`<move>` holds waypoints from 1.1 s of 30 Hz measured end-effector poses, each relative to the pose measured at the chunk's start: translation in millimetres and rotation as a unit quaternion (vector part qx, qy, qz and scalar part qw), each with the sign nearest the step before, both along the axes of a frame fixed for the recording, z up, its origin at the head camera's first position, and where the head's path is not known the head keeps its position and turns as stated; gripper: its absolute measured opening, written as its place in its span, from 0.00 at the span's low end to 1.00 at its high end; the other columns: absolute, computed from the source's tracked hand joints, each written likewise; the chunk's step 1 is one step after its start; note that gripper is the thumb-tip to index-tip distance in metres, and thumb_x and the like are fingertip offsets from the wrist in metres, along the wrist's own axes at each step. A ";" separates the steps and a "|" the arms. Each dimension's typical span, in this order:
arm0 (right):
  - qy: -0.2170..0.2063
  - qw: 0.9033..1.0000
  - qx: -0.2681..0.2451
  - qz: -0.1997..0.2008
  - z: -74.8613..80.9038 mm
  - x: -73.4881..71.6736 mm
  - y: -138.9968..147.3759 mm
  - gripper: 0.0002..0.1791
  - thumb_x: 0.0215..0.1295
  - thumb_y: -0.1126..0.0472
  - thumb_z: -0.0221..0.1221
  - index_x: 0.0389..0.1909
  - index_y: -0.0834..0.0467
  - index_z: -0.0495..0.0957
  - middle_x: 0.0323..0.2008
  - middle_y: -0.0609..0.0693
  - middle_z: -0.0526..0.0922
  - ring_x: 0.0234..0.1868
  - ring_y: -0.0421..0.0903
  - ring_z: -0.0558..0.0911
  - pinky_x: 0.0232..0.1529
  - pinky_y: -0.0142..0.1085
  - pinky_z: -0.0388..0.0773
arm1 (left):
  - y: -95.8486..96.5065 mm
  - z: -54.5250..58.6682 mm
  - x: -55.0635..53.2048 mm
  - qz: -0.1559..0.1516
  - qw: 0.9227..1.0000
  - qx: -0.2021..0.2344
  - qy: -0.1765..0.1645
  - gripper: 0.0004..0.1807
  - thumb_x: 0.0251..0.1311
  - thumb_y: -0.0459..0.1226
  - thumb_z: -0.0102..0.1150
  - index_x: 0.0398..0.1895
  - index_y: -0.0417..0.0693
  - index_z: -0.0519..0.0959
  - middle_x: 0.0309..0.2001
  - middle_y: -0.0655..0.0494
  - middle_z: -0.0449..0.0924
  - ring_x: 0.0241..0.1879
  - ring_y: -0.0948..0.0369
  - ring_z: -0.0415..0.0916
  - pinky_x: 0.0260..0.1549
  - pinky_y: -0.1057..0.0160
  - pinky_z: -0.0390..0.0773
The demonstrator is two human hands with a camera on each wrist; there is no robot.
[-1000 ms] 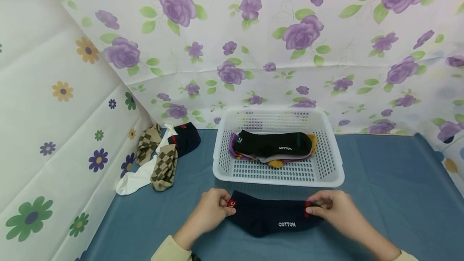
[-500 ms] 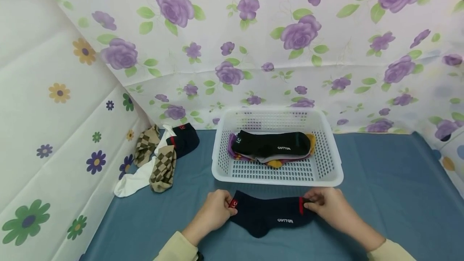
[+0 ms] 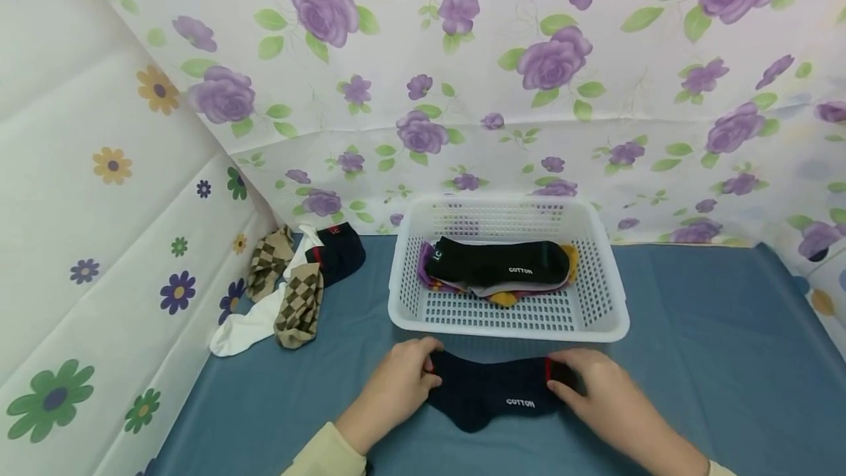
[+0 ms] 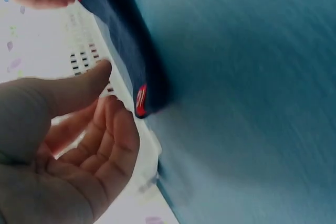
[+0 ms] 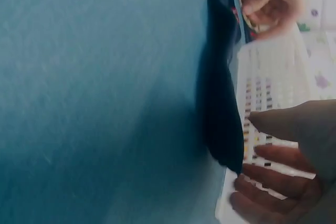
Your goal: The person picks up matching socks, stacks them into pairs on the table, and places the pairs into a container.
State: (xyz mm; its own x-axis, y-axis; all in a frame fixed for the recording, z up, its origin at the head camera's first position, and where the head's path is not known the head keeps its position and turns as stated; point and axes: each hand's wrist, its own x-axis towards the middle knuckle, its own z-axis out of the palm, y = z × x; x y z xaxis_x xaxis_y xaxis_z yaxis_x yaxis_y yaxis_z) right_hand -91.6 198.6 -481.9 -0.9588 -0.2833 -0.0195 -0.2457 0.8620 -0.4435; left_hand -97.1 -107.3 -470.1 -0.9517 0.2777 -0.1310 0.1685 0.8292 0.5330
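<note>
Both hands are parted with loosely bent fingers and thumbs held away, the left hand (image 3: 399, 382) and right hand (image 3: 598, 386) angled inward at opposite ends of one navy sock (image 3: 485, 388), just in front of the single white basket (image 3: 509, 332). Left of the basket lie two checkered socks (image 3: 299, 307), white fabric (image 3: 250, 325) and another dark sock (image 3: 342, 254); inside it, one black sock (image 3: 489, 261) tops coloured socks (image 3: 504, 299) I cannot count.
</note>
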 end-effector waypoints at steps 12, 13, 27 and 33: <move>0.068 0.987 0.049 0.138 -13.8 0.8 1.7 0.16 0.51 0.59 0.68 0.43 0.45 0.82 0.45 0.38 0.79 0.48 0.37 0.77 0.45 0.34 0.78 | 5.5 -3.4 -0.8 -0.057 0.995 -0.020 -0.081 0.28 0.47 0.34 0.70 0.56 0.49 0.77 0.26 0.61 0.71 0.24 0.67 0.66 0.25 0.70 0.70; 0.057 0.987 0.051 0.140 -14.5 0.6 3.2 0.17 0.52 0.58 0.68 0.44 0.46 0.81 0.46 0.39 0.79 0.49 0.38 0.77 0.45 0.34 0.78 | 4.8 -4.4 -0.9 -0.057 0.995 -0.018 -0.083 0.28 0.47 0.34 0.71 0.56 0.48 0.77 0.26 0.61 0.71 0.25 0.67 0.66 0.25 0.70 0.70; 0.022 0.987 0.064 0.142 -20.9 2.1 8.6 0.20 0.53 0.50 0.67 0.48 0.46 0.80 0.51 0.40 0.77 0.52 0.40 0.75 0.48 0.36 0.77 | -5.8 -7.0 -8.6 -0.073 0.994 0.009 -0.081 0.24 0.49 0.34 0.69 0.53 0.47 0.78 0.28 0.60 0.74 0.26 0.68 0.69 0.27 0.70 0.72; 0.019 0.987 0.071 0.146 -19.5 1.7 6.6 0.19 0.54 0.50 0.66 0.48 0.47 0.80 0.51 0.40 0.77 0.53 0.40 0.75 0.49 0.37 0.77 | -35.2 7.4 -22.8 -0.039 0.998 0.003 -0.040 0.15 0.53 0.37 0.65 0.45 0.45 0.82 0.26 0.62 0.77 0.24 0.68 0.71 0.24 0.68 0.72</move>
